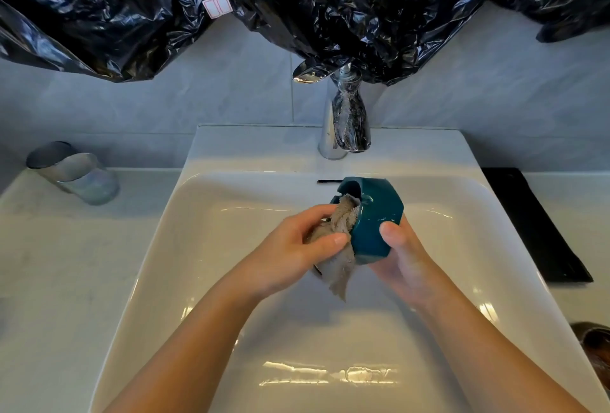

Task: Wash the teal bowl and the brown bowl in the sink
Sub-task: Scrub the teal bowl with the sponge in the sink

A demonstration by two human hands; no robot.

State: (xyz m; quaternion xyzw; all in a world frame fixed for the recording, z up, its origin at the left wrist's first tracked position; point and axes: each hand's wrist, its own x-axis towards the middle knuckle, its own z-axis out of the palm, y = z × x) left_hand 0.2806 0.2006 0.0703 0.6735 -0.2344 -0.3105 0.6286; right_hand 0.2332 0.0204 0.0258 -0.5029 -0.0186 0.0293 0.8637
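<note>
- Black plastic sheeting (297, 0) hangs crumpled across the wall, well above and beyond both hands; a small white label with red edging (217, 7) is stuck on it.
- The white sink (231, 280) lies under both hands, its basin wet and shiny.
- The pale surface (66, 264) spreads out to the left of the left hand, and a strip of it shows to the right of the right hand.
- A black mat (534, 224) lies on that strip, to the right of the right hand.
- The chrome tap (343, 115) stands beyond the hands at the sink's back edge.
- A clear tumbler (74, 172) sits far to the left of the left hand.
- The left hand (297, 254) is closed around a grey cloth (336, 247), pressing it into the bowl's opening.
- The right hand (402, 257) grips the teal bowl (373, 221), thumb on its outer wall, fingers underneath; the bowl is tipped on its side above the basin.
- The brown bowl (594, 343) shows only partly at the frame's edge, down and to the right of the right hand.
</note>
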